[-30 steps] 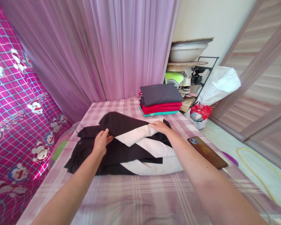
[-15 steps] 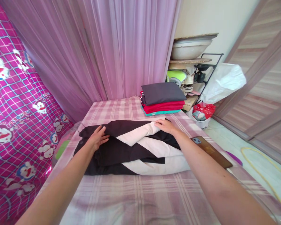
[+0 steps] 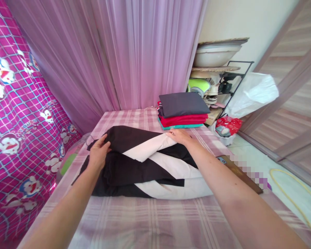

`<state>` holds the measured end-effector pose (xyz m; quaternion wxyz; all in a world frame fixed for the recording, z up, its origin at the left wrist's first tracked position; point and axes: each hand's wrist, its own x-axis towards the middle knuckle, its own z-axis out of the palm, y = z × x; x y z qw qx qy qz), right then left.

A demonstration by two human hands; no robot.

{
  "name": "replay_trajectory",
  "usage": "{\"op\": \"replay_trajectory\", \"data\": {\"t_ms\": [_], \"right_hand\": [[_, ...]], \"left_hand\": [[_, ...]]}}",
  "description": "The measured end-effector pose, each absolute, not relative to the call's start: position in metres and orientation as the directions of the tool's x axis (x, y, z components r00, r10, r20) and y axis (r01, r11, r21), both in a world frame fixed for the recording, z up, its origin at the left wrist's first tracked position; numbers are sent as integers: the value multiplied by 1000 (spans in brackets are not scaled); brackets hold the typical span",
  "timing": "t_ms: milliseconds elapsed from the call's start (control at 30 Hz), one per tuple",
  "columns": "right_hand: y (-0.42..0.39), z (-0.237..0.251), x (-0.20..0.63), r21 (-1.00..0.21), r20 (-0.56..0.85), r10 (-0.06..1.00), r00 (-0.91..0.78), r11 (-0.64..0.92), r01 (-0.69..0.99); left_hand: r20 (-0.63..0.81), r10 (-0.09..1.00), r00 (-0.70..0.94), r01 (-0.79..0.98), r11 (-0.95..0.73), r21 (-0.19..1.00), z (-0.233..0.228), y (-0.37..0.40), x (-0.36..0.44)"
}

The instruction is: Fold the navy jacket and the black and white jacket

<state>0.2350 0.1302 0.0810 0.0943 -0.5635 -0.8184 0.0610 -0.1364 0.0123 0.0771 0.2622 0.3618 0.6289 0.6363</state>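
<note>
A black-and-white garment (image 3: 145, 169) lies in folded layers across the bed in front of me. My left hand (image 3: 100, 150) grips the left end of its upper black layer, with the thumb and fingers at the fold. That end stands slightly raised. At the far edge, my right hand (image 3: 180, 136) is closed on the white part of the same layer; its fingertips are partly hidden by the cloth. Between the hands, a white band slants down over the lower black and white layers.
Folded clothes (image 3: 184, 105) are stacked at the bed's far right corner. A phone (image 3: 238, 173) lies beside my right forearm, partly pixelated. Purple curtains (image 3: 145, 52) hang behind the plaid bedsheet (image 3: 134, 224). A rack (image 3: 238, 76) with basins and shoes stands at right.
My left hand has shifted left and closed on the upper layer, whose left end has risen. My right hand has moved slightly left, still on the white part. The view has shifted a little.
</note>
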Motion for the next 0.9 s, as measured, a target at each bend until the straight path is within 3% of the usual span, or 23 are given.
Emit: {"op": "replay_trajectory", "data": {"t_ms": [167, 267, 367, 467, 600, 800, 900], "right_hand": [[121, 70, 224, -33, 62, 953, -295, 297, 954], [115, 76, 222, -32, 119, 942, -314, 319, 947], [109, 89, 209, -86, 197, 922, -334, 356, 931], [98, 95, 180, -152, 246, 884, -397, 440, 885], [78, 77, 138, -175, 166, 816, -553, 577, 798], [80, 68, 139, -189, 147, 877, -457, 478, 858], [93, 78, 165, -162, 153, 924, -351, 374, 913]], "left_hand": [[-60, 823, -564, 259, 246, 934, 39, 2, -137], [-64, 828, -557, 248, 239, 939, 40, -4, -137], [40, 832, -553, 328, 173, 928, 47, -9, -139], [164, 839, -519, 587, 211, 781, 47, -15, -142], [251, 891, -378, 838, 214, 502, 38, -22, -148], [108, 908, -404, 806, 298, 511, 47, -26, -163], [118, 896, -428, 805, 318, 501, 56, -26, -166]]}}
